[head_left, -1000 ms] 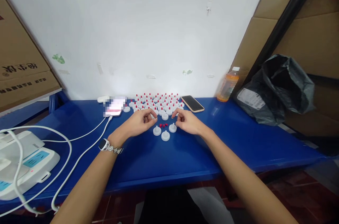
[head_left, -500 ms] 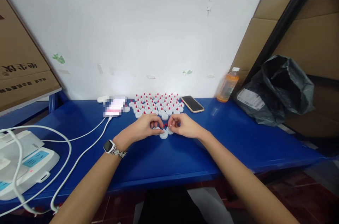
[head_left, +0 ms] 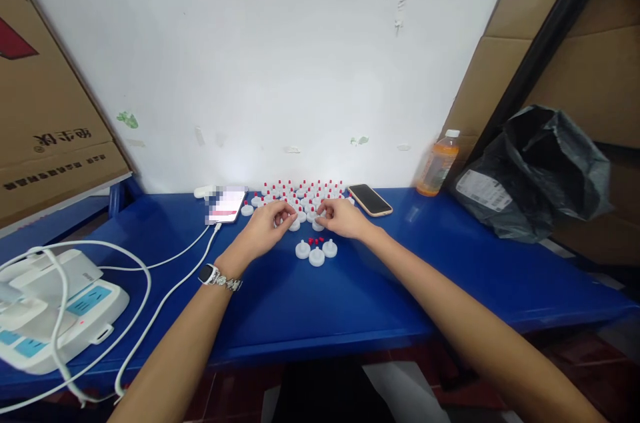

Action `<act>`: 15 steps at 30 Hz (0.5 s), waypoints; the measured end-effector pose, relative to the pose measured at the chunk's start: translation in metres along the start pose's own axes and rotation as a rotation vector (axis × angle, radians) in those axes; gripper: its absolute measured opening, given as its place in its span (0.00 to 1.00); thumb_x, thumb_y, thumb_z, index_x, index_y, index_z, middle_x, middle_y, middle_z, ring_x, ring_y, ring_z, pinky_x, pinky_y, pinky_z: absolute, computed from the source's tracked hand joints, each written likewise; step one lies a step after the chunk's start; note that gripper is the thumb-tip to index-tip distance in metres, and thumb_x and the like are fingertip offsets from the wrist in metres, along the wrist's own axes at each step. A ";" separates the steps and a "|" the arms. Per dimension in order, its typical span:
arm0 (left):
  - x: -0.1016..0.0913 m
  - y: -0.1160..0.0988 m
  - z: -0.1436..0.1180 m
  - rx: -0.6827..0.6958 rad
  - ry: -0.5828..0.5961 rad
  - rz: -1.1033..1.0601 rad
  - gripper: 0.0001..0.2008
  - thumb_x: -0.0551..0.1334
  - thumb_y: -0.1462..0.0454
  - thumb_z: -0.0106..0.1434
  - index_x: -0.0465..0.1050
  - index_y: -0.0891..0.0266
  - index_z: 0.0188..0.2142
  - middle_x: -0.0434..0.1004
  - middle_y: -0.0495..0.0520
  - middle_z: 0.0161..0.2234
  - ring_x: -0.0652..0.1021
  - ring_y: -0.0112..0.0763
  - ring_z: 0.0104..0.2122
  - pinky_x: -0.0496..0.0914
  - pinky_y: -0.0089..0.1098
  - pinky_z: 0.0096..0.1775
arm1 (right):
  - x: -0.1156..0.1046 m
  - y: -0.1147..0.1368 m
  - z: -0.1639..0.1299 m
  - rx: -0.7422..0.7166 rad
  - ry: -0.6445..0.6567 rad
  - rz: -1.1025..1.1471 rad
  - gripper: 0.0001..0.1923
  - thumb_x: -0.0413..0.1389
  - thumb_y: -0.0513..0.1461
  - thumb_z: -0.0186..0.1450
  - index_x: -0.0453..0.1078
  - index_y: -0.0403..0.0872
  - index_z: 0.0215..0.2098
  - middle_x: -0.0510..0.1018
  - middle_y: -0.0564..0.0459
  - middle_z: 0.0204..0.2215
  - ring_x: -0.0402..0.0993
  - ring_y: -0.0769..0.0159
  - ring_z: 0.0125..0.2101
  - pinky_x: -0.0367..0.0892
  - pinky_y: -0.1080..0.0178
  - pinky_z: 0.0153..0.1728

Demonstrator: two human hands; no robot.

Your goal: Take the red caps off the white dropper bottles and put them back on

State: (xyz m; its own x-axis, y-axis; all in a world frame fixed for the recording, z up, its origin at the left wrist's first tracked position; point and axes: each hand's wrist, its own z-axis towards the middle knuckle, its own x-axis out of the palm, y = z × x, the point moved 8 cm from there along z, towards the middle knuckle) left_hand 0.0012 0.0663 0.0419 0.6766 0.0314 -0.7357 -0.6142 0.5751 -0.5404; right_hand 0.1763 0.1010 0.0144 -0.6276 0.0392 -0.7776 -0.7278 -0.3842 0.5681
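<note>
My left hand (head_left: 270, 221) is closed in a pinch at the top of a round white cap (head_left: 294, 226), at the near edge of a cluster. A short way right, my right hand (head_left: 341, 217) pinches another white cap (head_left: 317, 225) in the same way. The fingers hide the tips of both caps. Behind them stand many white caps with red tips (head_left: 304, 192), close together and upright. Nearer me are three white caps with bare nozzles, one in front (head_left: 317, 257). Several small loose red tips (head_left: 316, 241) lie just beyond these three.
On the blue table (head_left: 310, 316) lie a lit phone (head_left: 227, 207) on a cable and a dark-screened phone (head_left: 370, 199). A power strip (head_left: 100, 306) with looping white cables is at left. An orange drink bottle (head_left: 438, 164) and a grey plastic bag (head_left: 530, 176) stand right.
Both hands have moved away from the three near caps to the front of the cluster. The near caps and loose red tips now show uncovered. The view has shifted slightly.
</note>
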 end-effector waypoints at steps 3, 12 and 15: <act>0.000 0.009 0.002 0.020 -0.055 0.070 0.11 0.57 0.58 0.68 0.73 0.62 0.39 0.73 0.53 0.35 0.72 0.32 0.33 0.67 0.34 0.38 | 0.005 -0.002 0.005 -0.027 0.033 0.015 0.03 0.60 0.36 0.58 0.75 0.45 0.31 0.77 0.54 0.25 0.70 0.70 0.26 0.58 0.67 0.28; 0.014 0.027 0.004 -0.020 -0.070 0.200 0.14 0.55 0.58 0.70 0.73 0.61 0.48 0.70 0.57 0.43 0.74 0.39 0.41 0.69 0.41 0.45 | -0.002 -0.011 -0.019 -0.017 0.156 0.062 0.05 0.57 0.32 0.53 0.74 0.44 0.28 0.76 0.54 0.24 0.70 0.69 0.25 0.60 0.68 0.26; 0.020 0.027 0.006 -0.007 -0.043 0.236 0.16 0.54 0.58 0.70 0.73 0.62 0.50 0.69 0.59 0.43 0.74 0.41 0.43 0.69 0.42 0.47 | -0.005 -0.008 -0.025 0.004 0.179 0.080 0.04 0.58 0.34 0.55 0.74 0.45 0.30 0.75 0.56 0.22 0.68 0.70 0.23 0.58 0.67 0.25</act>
State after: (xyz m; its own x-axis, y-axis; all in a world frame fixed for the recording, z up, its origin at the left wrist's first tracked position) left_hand 0.0006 0.0874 0.0155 0.5305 0.1993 -0.8239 -0.7603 0.5417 -0.3585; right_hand 0.1920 0.0812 0.0072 -0.6249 -0.1561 -0.7649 -0.6788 -0.3754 0.6311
